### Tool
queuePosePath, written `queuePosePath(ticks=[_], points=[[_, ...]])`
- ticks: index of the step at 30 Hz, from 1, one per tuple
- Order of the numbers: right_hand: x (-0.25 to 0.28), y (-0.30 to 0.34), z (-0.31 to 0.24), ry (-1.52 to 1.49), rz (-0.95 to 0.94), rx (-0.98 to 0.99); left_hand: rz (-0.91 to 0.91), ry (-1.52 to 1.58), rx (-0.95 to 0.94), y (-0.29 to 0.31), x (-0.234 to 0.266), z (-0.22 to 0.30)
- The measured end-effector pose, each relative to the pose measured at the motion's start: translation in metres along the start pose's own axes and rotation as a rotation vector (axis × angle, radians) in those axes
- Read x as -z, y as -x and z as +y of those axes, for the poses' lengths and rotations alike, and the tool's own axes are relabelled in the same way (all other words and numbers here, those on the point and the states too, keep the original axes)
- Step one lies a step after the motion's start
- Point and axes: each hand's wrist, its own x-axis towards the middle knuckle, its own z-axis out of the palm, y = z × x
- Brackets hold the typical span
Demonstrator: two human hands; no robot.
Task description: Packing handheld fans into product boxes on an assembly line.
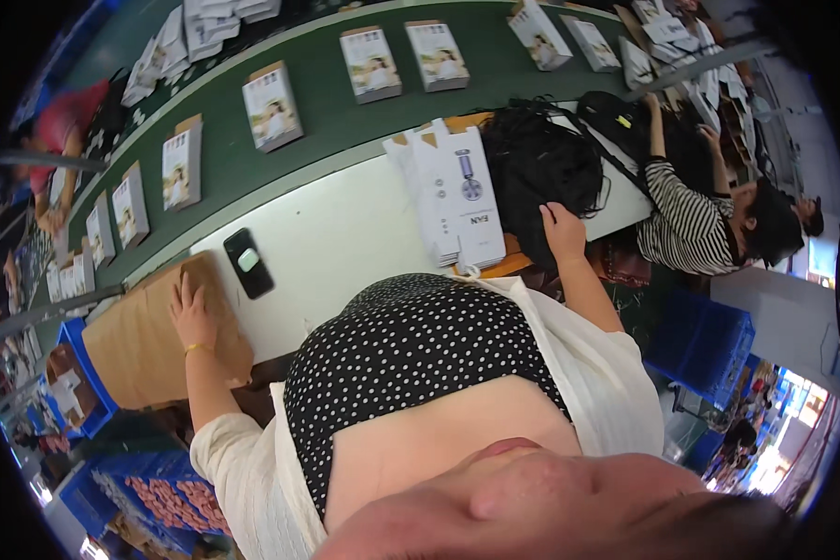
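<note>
My left hand (191,315) lies with fingers spread on a brown paper-covered carton (145,341) at the table's left end. To the right, my right hand (564,233) has its fingers closed at the near edge of a heap of black cords (546,154), seemingly pinching some of them. Just left of that heap is a stack of flat white printed cartons (457,191), not folded into boxes. A black phone (255,276) with a small pale green case (247,259) on top rests on the white table (345,210).
Beyond the table runs a green conveyor belt (322,121) with several white printed boxes (273,107) standing on it. A person in a striped top (686,219) works at the right, another in red (70,121) at the far left. Blue crates (700,345) stand at the lower right.
</note>
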Motion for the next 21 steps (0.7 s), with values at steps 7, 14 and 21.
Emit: queuePosePath(ticks=[7,14,21], points=[[0.106,-0.081,0.124,0.021,0.121,-0.102,-0.032,-0.103,0.161,0.006,0.046,0.087],[0.066,-0.06,0.222,0.247,0.185,-0.302,-0.002,-0.097,0.172,0.041,0.015,0.115],[0.002,-0.023,0.191,0.224,0.12,-0.504,0.063,0.041,0.147,0.073,-0.015,0.036]])
